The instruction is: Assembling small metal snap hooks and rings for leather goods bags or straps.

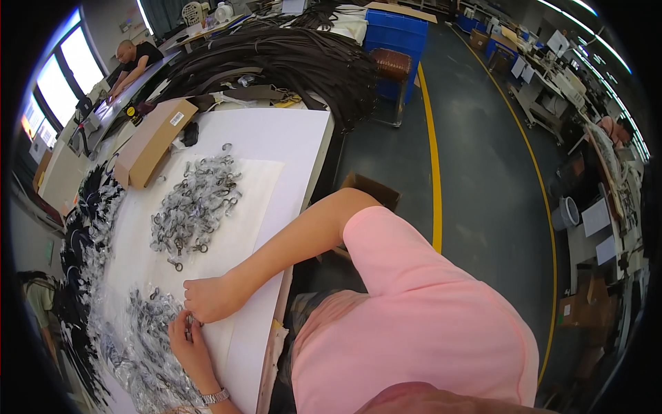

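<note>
Lying near wrapped fittings [196, 203], a carton [153, 146] bears a label [176, 119] (unreadable).

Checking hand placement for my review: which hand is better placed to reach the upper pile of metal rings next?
Probably the right hand: it is nearer the upper pile of metal rings, while the left hand sits farther off, beside the lower pile in clear plastic.

From the person's head, the fisheye camera is looking steeply down past the pink sleeve [393, 252], close above the left hand [189, 343] and right hand [215, 298]. It is taking in the white table [293, 134] at left and, at right, the floor [486, 186], reaching toward the far workshop.
</note>
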The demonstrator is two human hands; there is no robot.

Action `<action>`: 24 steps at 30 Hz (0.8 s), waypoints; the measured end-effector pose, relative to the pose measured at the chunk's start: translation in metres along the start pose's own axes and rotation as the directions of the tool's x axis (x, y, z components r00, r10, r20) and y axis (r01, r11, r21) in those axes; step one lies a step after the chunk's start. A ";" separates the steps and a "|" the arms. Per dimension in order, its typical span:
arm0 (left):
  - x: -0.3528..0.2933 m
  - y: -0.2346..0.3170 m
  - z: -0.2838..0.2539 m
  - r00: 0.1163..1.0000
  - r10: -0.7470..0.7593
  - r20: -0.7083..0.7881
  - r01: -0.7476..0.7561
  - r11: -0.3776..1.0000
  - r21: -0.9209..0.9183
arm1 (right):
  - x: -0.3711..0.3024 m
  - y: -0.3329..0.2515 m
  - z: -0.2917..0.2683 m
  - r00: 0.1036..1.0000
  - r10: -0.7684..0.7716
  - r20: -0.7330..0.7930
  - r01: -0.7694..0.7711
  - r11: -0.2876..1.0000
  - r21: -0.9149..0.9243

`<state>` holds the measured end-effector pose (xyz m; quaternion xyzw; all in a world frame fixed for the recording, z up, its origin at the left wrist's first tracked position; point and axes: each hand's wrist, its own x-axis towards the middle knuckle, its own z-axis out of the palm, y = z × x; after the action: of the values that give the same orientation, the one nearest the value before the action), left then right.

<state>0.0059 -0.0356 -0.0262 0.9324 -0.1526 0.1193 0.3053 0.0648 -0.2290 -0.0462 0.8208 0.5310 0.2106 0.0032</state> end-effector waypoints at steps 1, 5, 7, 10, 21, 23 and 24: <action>0.001 -0.005 0.000 1.000 0.020 0.007 -0.020 1.000 -0.009 | -0.001 0.004 -0.003 0.999 -0.015 0.041 0.015 1.000 -0.009; -0.002 -0.017 -0.001 1.000 -0.016 -0.013 0.015 0.999 -0.034 | -0.011 0.023 -0.003 0.998 0.035 0.059 -0.039 0.996 0.074; -0.002 -0.020 -0.013 0.996 -0.091 0.011 0.090 0.993 0.072 | -0.013 0.029 -0.009 0.983 0.174 0.063 -0.184 0.950 0.252; -0.002 -0.065 -0.028 0.994 -0.102 0.023 0.093 0.962 0.257 | -0.010 0.031 -0.011 0.922 0.388 0.009 -0.304 0.708 0.637; 0.004 -0.037 -0.043 0.958 -0.260 0.122 0.283 0.782 -0.555 | 0.047 0.005 -0.006 0.882 0.263 0.391 -0.354 -0.177 0.918; -0.013 -0.043 -0.058 0.949 -0.309 0.064 0.293 0.789 -0.540 | 0.068 -0.004 0.000 0.887 0.133 0.442 -0.386 -0.312 0.868; -0.019 -0.042 -0.060 0.934 -0.357 0.030 0.318 0.790 -0.524 | 0.074 -0.006 0.004 0.898 0.079 0.433 -0.377 -0.370 0.849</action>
<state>-0.0040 0.0371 -0.0076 0.8220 0.0007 0.0500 0.5673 0.0865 -0.1612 -0.0258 0.5858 0.2935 -0.3846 -0.6503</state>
